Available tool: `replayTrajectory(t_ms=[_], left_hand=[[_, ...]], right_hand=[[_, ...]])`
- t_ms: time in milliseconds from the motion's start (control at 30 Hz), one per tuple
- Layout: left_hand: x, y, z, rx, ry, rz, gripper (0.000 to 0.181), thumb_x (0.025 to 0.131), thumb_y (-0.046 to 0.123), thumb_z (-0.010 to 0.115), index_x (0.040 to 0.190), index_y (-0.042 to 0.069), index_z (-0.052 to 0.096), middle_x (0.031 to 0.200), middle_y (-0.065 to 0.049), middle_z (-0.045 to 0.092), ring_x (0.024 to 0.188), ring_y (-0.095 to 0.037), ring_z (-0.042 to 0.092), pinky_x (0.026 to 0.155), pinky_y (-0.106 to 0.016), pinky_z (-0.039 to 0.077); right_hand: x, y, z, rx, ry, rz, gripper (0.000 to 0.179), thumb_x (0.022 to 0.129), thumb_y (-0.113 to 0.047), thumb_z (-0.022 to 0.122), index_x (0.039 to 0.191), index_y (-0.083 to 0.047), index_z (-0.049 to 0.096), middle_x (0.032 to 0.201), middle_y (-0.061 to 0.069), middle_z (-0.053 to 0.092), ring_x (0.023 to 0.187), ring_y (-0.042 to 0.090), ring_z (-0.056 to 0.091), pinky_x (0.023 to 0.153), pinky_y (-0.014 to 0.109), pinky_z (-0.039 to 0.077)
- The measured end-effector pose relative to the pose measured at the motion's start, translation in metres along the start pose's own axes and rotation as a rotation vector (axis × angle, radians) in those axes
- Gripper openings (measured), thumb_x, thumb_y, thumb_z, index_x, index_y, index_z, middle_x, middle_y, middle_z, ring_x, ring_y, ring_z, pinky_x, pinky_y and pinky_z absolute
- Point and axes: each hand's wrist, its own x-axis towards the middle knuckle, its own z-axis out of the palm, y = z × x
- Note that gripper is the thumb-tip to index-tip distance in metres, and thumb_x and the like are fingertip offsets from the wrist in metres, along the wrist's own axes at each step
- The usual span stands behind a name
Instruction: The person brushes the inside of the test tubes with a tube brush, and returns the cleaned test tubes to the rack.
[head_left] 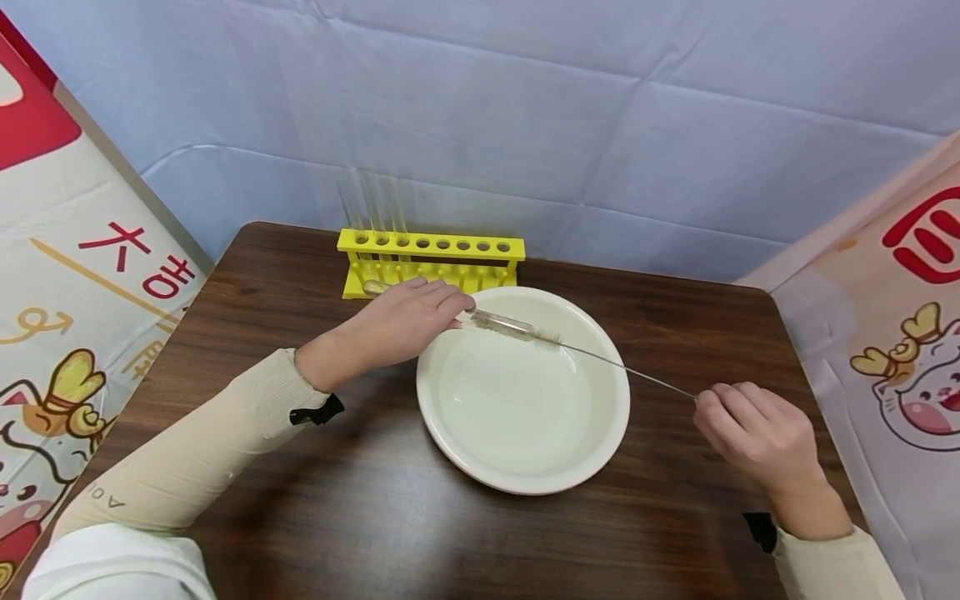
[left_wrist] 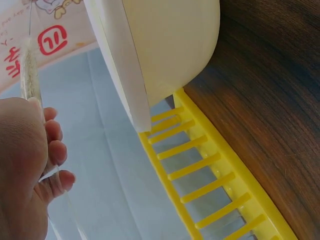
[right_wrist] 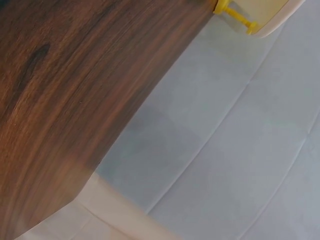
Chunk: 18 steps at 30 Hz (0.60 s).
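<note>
My left hand grips a clear glass test tube over the far left rim of a white basin. The tube's rounded end sticks out behind the fingers. A test tube brush runs into the tube's mouth, with some bristles inside and some just outside. Its thin wire handle slopes down to my right hand, whose curled fingers pinch the end, right of the basin. In the left wrist view, my left hand curls round the tube, with pale bristles above it. The right wrist view does not show the right hand.
A yellow test tube rack stands behind the basin at the table's back edge. Several of its holes show bare; upright test tubes fill the left ones. Blue-grey cloth hangs behind the dark wooden table, with printed banners at both sides.
</note>
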Motion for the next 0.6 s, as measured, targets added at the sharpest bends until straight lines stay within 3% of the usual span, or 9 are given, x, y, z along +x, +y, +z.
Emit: replayTrajectory(t_ms=[600], left_hand=[[-0.0027,-0.0008,-0.0005,-0.031,-0.040,-0.031,0.027,0.105,0.016,0.058,0.130,0.004,0.059,0.121,-0.009,0.066,0.111,-0.027,0.064,0.098,-0.046,0.051]], right_hand=[[-0.0071,0.0045,-0.0050,-0.021,-0.017,0.012,0.026,0.100,-0.009,0.054,0.077,0.002,0.058,0.066,0.017,0.058,0.048,0.033,0.045,0.037,0.042,0.033]])
